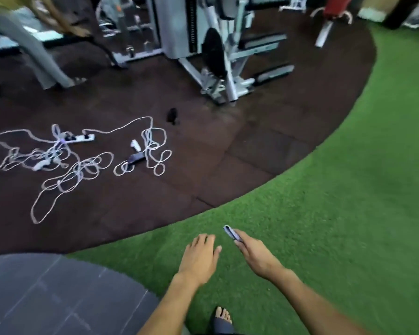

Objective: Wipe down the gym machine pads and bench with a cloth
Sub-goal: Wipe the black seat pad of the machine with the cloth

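Note:
My right hand point(253, 253) is held out over the green turf and pinches a small folded bluish cloth point(231, 232) at its fingertips. My left hand point(200, 256) hovers beside it, palm down, fingers apart and holding nothing. Far ahead stands a grey gym machine point(203, 39) with a weight stack and black pads point(264, 41). A red padded bench point(334, 8) sits at the top right. Both are well out of reach of my hands.
White cables and power strips point(78, 151) lie tangled on the dark rubber floor point(228, 153) at left. A small black object point(172, 115) sits near the machine. Another person's legs point(39, 56) are at the top left. Grey tiles point(46, 293) lie bottom left, green turf point(348, 189) on the right.

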`<action>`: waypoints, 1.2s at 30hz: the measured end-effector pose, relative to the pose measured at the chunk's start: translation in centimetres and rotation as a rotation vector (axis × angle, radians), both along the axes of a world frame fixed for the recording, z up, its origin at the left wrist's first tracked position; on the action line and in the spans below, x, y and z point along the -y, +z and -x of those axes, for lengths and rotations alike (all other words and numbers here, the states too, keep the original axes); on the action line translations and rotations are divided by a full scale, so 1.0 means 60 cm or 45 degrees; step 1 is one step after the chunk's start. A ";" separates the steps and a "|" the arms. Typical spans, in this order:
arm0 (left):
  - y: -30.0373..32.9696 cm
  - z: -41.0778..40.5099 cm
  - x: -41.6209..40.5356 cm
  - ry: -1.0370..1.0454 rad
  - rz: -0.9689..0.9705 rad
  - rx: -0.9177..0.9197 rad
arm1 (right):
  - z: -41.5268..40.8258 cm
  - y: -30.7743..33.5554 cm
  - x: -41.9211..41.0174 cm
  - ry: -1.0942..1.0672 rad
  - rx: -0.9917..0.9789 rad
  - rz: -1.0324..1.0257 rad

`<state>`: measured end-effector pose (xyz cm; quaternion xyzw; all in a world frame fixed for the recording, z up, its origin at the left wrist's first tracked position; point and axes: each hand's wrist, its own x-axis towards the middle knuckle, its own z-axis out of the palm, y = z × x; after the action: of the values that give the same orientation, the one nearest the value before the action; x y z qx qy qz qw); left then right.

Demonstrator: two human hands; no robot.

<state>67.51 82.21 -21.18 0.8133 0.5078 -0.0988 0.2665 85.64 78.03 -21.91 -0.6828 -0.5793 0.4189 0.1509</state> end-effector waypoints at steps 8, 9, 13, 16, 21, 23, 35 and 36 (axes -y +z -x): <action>-0.023 -0.254 -0.227 -0.361 0.040 -0.013 | -0.223 -0.024 -0.135 -0.352 0.004 -0.010; -0.027 -0.284 -0.262 -0.395 0.039 -0.032 | -0.252 -0.028 -0.161 -0.385 0.010 -0.018; -0.036 -0.410 -0.409 -0.539 0.085 -0.071 | -0.364 -0.036 -0.278 -0.493 0.032 0.010; -0.028 -0.508 -0.526 -0.638 0.091 -0.093 | -0.443 -0.032 -0.364 -0.599 0.004 0.042; -0.015 -0.673 -0.691 -0.776 0.053 -0.106 | -0.590 -0.019 -0.505 -0.747 -0.003 0.038; -0.019 -0.746 -0.750 -0.813 0.056 -0.116 | -0.657 -0.023 -0.560 -0.807 -0.024 0.047; -0.027 -1.266 -1.102 -0.842 0.060 -0.091 | -1.160 -0.021 -0.918 -0.738 0.000 0.106; -0.024 -1.305 -1.131 -0.826 0.068 -0.096 | -1.200 -0.015 -0.947 -0.735 0.007 0.106</action>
<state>145.80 150.09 -22.62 0.9211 0.2290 -0.2219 0.2233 157.67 134.88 -22.81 -0.8262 -0.3438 0.3801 0.2341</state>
